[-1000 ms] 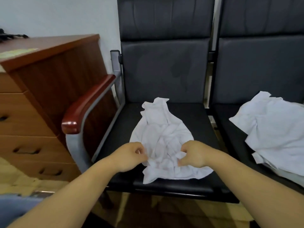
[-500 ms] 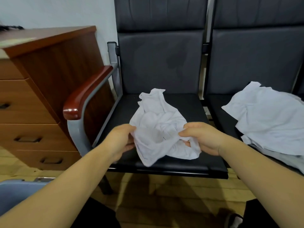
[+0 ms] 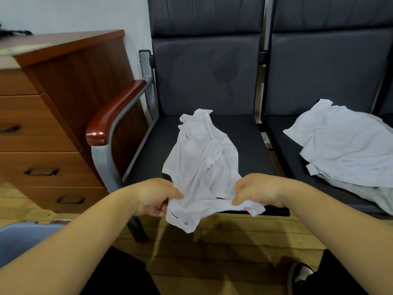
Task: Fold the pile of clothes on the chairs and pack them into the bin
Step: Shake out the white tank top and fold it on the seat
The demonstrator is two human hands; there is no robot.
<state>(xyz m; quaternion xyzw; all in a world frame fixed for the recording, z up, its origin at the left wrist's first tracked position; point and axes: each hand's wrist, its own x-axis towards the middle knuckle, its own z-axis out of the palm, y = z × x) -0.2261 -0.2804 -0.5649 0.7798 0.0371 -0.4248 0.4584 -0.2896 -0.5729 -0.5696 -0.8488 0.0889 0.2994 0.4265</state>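
White crumpled garment (image 3: 202, 158), near edge raised, L grip (image 3: 153, 198) & R grip (image 3: 258, 191) pinching it

The crumpled garment (image 3: 202, 158) on the left chair is plain white, as is the pile of clothes (image 3: 344, 145) on the right one. Both chairs (image 3: 204, 71) have dark grey upholstery. The armrest (image 3: 112, 116) is glossy red-brown on a grey metal frame (image 3: 102, 165). The desk (image 3: 42, 124) shows red-brown wood grain with dark drawer handles (image 3: 41, 172). The floor (image 3: 234, 241) is yellowish wood; the bin (image 3: 19, 237) is pale blue-grey.
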